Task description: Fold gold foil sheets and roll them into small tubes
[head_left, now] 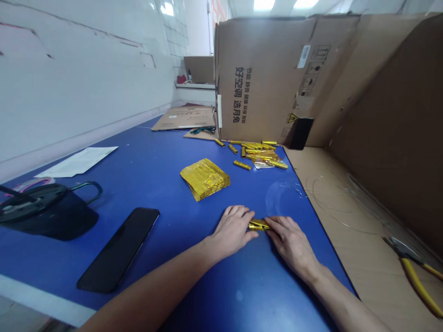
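My left hand [232,228] and my right hand [290,240] meet on the blue table [166,184], fingers pressed on a small gold foil piece [258,225] lying between them. A stack of flat gold foil sheets [205,178] lies just beyond the hands. Farther back, several rolled gold foil sticks [259,152] are scattered near the cardboard box.
A black phone [119,249] lies face down at the left, beside a black bag [48,210]. White paper [78,161] lies by the wall. A large cardboard box [266,76] stands behind; flat cardboard [349,212] covers the right, with yellow-handled pliers [415,272].
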The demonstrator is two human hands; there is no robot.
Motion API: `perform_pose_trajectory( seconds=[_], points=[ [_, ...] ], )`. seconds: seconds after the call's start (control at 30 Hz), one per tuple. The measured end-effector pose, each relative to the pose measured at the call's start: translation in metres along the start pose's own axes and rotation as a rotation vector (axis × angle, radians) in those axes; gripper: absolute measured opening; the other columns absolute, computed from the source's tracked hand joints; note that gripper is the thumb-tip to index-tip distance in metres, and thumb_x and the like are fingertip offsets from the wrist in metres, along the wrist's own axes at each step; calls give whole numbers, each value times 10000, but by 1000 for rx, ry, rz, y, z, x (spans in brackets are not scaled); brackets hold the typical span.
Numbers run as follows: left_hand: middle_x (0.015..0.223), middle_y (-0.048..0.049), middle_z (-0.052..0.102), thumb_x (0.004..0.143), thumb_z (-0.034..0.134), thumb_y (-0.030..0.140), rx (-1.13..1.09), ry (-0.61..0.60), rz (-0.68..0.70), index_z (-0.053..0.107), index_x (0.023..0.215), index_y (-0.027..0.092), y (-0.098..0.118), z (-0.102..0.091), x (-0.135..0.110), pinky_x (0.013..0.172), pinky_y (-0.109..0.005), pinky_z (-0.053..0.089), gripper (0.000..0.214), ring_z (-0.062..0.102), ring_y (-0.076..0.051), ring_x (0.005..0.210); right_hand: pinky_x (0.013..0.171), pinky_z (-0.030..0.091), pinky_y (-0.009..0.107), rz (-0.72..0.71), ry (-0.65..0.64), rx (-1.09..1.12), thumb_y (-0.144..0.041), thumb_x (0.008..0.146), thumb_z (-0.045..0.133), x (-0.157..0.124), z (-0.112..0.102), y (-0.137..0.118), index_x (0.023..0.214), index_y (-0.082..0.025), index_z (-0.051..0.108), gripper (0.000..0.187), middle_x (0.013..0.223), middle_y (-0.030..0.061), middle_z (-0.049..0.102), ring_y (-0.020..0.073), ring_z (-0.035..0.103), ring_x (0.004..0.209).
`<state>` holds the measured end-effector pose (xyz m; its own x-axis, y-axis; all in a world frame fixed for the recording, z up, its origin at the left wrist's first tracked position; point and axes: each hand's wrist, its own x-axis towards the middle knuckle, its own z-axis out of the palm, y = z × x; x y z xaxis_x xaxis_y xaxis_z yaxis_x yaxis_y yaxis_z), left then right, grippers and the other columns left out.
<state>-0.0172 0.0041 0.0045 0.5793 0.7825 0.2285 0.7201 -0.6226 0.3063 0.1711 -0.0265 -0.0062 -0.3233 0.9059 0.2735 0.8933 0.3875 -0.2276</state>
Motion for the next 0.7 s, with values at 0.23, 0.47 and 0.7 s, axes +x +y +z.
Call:
perform_pose_trajectory(
  seconds=[0.23,0.47,0.7],
  points=[
    [941,-40,559,776,509,222,-548,-9,-175,573,850,191,4,0,-1,907,-376,303,104,439,-210,1002,722,455,319,70,61,301,-336,856,348,0,-5,-2,952,-222,632,321,827,53,645,191,570,771],
    [653,15,534,778,484,289,-1026,-67,-286,423,1041,133,7,2,4,499,-227,454,312,566,-112,532,627,475,289,375,49,839,-403,782,474,0,-1,0,920,-130,630,343,811,65,664,192,598,713],
    [567,23,544,729,500,294,-1291,-74,-381,456,893,134,12,0,3,366,-171,397,233,542,-96,389,687,469,292,367,25,961,-409,753,513,-1,-11,-9,1048,-131,556,408,886,67,652,188,593,790]
  ],
)
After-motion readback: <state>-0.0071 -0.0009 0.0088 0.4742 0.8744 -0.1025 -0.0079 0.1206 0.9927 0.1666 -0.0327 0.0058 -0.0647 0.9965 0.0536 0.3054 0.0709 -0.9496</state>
